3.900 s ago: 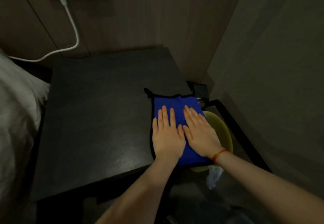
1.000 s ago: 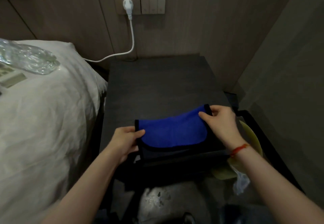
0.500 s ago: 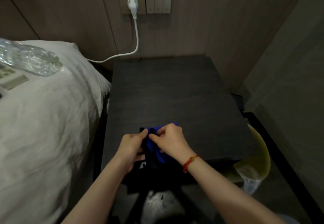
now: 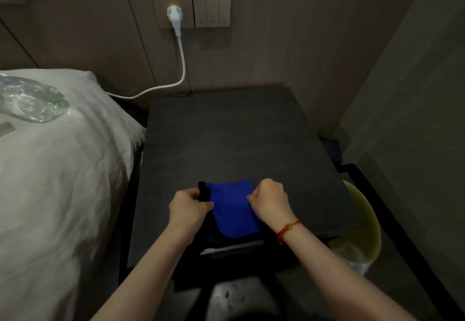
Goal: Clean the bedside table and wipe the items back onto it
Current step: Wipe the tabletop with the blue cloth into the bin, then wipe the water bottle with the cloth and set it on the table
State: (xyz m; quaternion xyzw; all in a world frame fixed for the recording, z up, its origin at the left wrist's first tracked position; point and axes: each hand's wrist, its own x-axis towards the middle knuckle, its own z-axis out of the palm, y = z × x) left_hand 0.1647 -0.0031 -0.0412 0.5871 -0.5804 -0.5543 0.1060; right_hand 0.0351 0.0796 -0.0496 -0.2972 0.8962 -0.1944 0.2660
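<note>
A blue cloth with a black border (image 4: 232,207) lies folded near the front edge of the dark bedside table (image 4: 239,139). My left hand (image 4: 188,208) pinches its left edge, fingers closed on the black border. My right hand (image 4: 270,201), with a red string bracelet on the wrist, grips the cloth's right edge. The cloth is stretched between both hands. A clear plastic bottle (image 4: 30,103) lies on the white bedding at the left, with a flat pale item (image 4: 6,128) beside it.
The bed with white bedding (image 4: 63,169) borders the table on the left. A white plug and cable (image 4: 177,51) run from the wall socket down behind the table. A yellow-green bin with a plastic liner (image 4: 362,232) stands at the table's right, beside a dark wall.
Both hands lifted off the flat cloth, took it by its edges, bunched it together, and now hold it pulled apart as a narrower folded piece near the table's front edge.
</note>
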